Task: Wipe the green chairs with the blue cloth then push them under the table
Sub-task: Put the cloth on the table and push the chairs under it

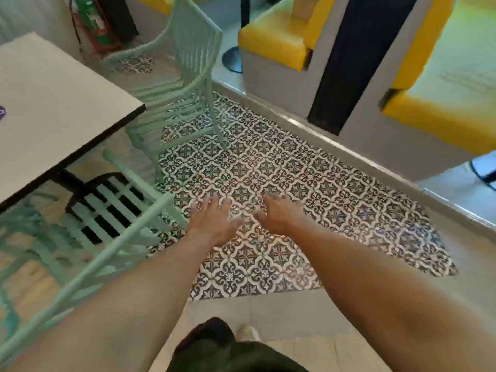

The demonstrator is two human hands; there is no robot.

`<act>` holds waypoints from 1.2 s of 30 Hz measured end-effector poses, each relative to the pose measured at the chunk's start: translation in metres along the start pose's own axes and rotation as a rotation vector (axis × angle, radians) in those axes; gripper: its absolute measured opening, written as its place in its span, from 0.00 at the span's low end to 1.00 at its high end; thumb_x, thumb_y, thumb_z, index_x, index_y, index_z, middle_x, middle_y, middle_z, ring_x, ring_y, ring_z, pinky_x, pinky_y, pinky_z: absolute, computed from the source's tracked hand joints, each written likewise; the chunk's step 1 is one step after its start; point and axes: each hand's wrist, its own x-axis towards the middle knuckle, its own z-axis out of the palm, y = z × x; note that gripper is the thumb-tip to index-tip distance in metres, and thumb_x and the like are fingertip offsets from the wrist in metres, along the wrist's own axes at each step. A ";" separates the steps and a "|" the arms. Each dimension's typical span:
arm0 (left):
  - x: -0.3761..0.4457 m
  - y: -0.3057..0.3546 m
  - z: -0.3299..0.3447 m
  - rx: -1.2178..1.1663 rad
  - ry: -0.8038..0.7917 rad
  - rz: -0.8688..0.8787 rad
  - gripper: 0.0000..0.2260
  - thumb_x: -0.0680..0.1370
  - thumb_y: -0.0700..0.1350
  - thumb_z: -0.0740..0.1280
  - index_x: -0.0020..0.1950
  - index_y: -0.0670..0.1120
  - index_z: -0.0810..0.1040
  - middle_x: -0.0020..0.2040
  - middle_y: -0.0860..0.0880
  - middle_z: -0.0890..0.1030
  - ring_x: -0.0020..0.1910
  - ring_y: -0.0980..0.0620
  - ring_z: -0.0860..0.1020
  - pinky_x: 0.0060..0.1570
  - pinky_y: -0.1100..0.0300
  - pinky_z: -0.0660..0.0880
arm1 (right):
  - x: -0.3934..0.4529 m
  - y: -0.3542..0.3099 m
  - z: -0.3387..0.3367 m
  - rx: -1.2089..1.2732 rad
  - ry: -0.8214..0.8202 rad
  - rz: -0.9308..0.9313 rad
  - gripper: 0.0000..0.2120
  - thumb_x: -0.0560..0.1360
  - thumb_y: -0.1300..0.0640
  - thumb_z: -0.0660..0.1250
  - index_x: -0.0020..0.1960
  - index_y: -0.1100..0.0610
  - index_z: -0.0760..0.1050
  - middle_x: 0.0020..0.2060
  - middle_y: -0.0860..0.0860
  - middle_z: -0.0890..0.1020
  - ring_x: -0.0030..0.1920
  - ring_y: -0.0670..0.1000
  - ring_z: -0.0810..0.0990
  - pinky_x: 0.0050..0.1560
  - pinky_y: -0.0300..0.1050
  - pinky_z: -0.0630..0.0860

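Two pale green slatted chairs stand by a white table [53,103]. The near chair [115,208] at the lower left has its seat partly under the table's edge. The far chair [188,76] stands beyond the table's corner, seat partly under it, back toward the yellow benches. My left hand [212,221] and my right hand [279,213] are stretched out side by side over the patterned floor, fingers spread, holding nothing. My left hand is just right of the near chair's back rail, not touching it. No blue cloth is in view.
Black-and-white patterned tiles [268,170] cover the floor ahead. A raised step [322,130] leads to grey booths with yellow cushions [273,44]. A round pedestal base [233,60] stands behind the far chair. A fire extinguisher [94,20] stands at the back left wall.
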 end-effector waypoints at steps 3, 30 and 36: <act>0.035 0.012 -0.023 0.025 0.015 0.029 0.34 0.77 0.69 0.45 0.77 0.51 0.56 0.77 0.44 0.59 0.76 0.42 0.54 0.72 0.37 0.47 | 0.016 0.024 -0.027 0.062 0.021 0.043 0.31 0.77 0.35 0.53 0.74 0.49 0.55 0.71 0.58 0.67 0.69 0.61 0.68 0.68 0.70 0.61; 0.495 0.019 -0.240 -0.060 0.006 -0.068 0.33 0.76 0.69 0.50 0.75 0.51 0.61 0.74 0.44 0.66 0.73 0.42 0.63 0.71 0.37 0.58 | 0.452 0.134 -0.287 -0.035 0.026 0.023 0.27 0.77 0.38 0.57 0.70 0.51 0.63 0.67 0.58 0.72 0.67 0.60 0.71 0.65 0.61 0.69; 0.599 0.046 -0.285 -0.161 0.018 -0.200 0.31 0.77 0.68 0.51 0.73 0.52 0.62 0.72 0.45 0.68 0.72 0.43 0.64 0.71 0.37 0.55 | 0.569 0.167 -0.350 -0.099 -0.045 -0.137 0.28 0.76 0.38 0.58 0.72 0.50 0.62 0.69 0.57 0.71 0.68 0.59 0.69 0.68 0.63 0.65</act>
